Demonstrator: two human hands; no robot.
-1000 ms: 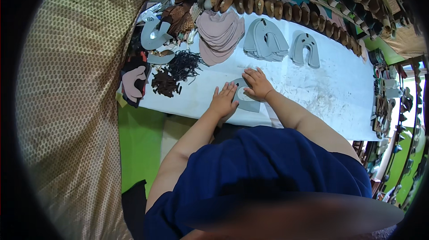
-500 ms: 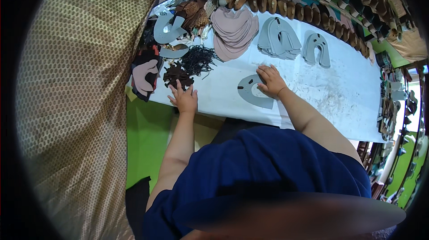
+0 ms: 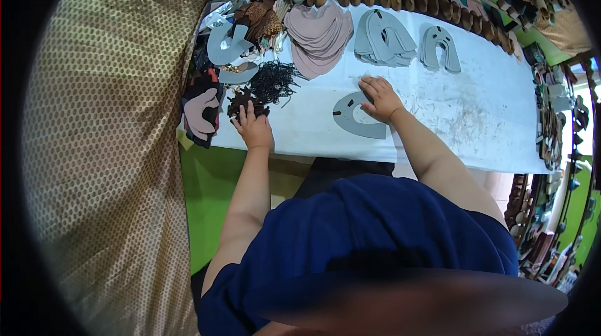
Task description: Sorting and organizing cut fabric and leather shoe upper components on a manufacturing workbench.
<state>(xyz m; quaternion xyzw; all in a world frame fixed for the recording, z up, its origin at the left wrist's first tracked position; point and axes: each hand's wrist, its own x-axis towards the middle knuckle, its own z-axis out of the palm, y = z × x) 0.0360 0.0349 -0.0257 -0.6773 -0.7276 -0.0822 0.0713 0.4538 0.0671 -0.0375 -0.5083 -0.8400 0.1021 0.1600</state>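
Free room: we see bare white counter (image 3: 476, 111) right of the grey U-shaped piece (image 3: 358, 122).
Obstacles: dark trim heaps (image 3: 272, 82) and stacked cut pieces (image 3: 319, 35) crowd our left and far side.

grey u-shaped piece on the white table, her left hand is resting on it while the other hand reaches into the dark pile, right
Not quite: the hands are swapped. In the head view the right hand rests on the grey U-shaped piece on the white table, while the left hand reaches into the dark pile.
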